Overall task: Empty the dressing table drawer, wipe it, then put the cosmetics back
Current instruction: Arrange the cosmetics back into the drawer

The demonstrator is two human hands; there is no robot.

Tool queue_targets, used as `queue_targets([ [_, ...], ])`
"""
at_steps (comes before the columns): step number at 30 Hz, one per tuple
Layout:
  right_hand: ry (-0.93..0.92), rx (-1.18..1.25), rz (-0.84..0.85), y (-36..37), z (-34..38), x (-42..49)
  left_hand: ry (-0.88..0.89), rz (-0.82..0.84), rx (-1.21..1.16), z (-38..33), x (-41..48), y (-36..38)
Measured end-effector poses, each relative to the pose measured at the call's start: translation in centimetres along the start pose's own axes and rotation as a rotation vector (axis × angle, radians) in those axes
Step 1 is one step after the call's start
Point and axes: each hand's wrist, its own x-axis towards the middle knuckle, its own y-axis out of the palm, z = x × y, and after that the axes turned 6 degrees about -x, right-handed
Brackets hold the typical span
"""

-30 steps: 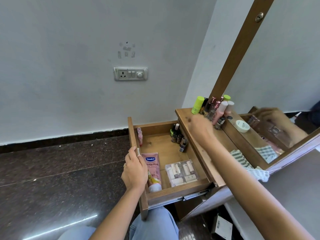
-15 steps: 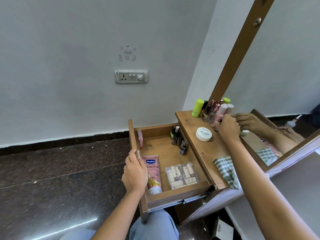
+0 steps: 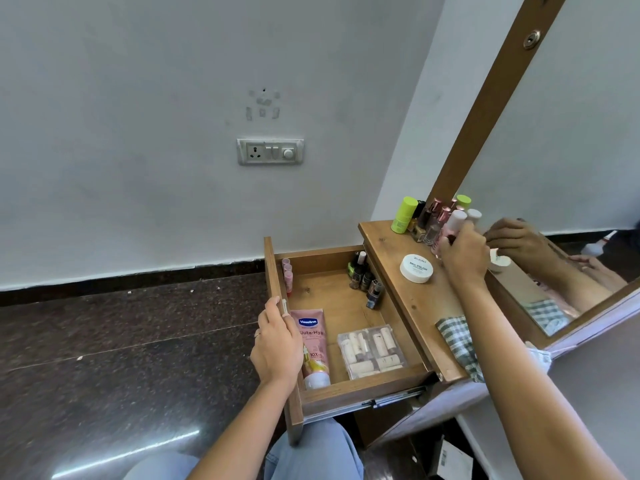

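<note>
Inside the drawer (image 3: 335,298), tube (image 3: 313,345), lipstick case (image 3: 372,351), polish bottles (image 3: 364,276) (left hand (image 3: 277,345) round its front, right hand (image 3: 464,255) round pink bottle (image 3: 454,221)).

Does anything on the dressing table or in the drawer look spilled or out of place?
Nothing spilled. Only the checked cloth stands out: it hangs over the near edge of the tabletop.

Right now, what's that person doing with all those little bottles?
Someone is emptying a dressing table drawer. The left hand grips its front edge, while the right hand curls its fingers round a pink bottle among others on the tabletop. A lotion tube, a clear case and small bottles are not out yet.
</note>
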Motion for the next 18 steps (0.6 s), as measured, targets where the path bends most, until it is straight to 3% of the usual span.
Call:
queue_targets([
  [3, -0.116, 0.123, -0.066, -0.8, 2.5, -1.0, -0.006, 0.001, -0.005, 0.0, 0.0, 0.0],
  [8, -0.368, 0.359, 0.293, 1.6, 8.7, -3.0, -0.016, -0.001, -0.030, -0.2, -0.1, -0.2],
  [11, -0.491, 0.202, 0.472, 5.5, 11.5, -3.7, -0.021, 0.001, -0.027, -0.3, -0.2, -0.3],
  [14, -0.503, 0.023, 0.600, 8.8, 12.5, -3.6, -0.028, 0.000, -0.024, -0.3, -0.1, -0.3],
  [18, -0.502, -0.126, 0.587, 10.3, 12.5, -3.8, -0.028, 0.003, -0.028, -0.3, -0.1, -0.4],
])
